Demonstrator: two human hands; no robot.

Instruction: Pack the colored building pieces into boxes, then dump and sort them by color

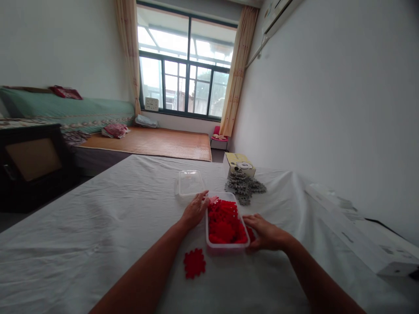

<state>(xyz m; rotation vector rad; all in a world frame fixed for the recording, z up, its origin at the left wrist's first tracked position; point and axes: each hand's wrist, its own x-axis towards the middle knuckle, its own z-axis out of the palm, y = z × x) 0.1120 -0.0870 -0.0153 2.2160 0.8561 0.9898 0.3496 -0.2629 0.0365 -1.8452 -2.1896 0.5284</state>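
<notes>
A clear plastic container [228, 245] stands on the white cloth, heaped with red interlocking plastic pieces [224, 222]. My left hand [196, 210] rests along its upper left side, fingertips at the rim. Against the opposite side, my right hand [266, 232] curves its thumb and fingers around a red piece [251, 234] just outside the wall; part of that piece is hidden by the fingers. One flat square red piece [194, 263] with notched edges lies on the cloth, lower left of the container. Behind my left hand is the clear lid [190, 182].
Grey interlocking pieces [244, 186] are piled beyond the container, before a yellow cartoon box [240, 164]. A long white box [356, 231] lies along the right wall. Farther off are a mat-covered bed [170, 141], a dark cabinet [32, 161] and a window [186, 65].
</notes>
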